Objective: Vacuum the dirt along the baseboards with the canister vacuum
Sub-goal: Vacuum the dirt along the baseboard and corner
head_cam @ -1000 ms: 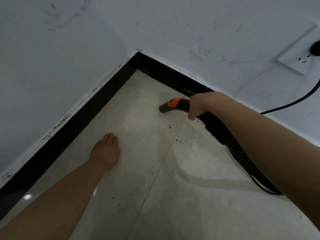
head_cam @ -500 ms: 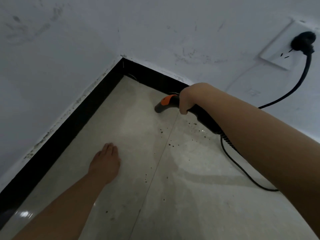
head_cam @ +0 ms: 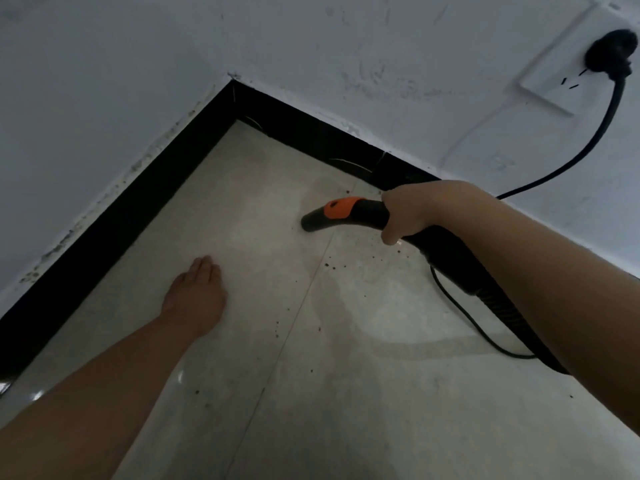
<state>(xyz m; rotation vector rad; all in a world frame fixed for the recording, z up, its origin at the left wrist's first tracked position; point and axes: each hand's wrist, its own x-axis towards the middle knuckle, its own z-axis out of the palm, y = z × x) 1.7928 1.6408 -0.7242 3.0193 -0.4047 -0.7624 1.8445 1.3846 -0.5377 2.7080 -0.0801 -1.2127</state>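
Currently our right hand (head_cam: 403,216) has its grip closed round the vacuum nozzle (head_cam: 341,213) just off the baseboard (head_cam: 311,133), left hand (head_cam: 197,296) flat on the floor, and the power cord (head_cam: 460,306) trailing beneath could snag, leaving the dirt specks (head_cam: 330,265) behind.

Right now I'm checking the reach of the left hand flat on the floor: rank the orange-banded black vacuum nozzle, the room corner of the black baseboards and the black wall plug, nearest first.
1. Orange-banded black vacuum nozzle, ahead to the right of the left hand.
2. Corner of the black baseboards, ahead.
3. Black wall plug, far upper right.
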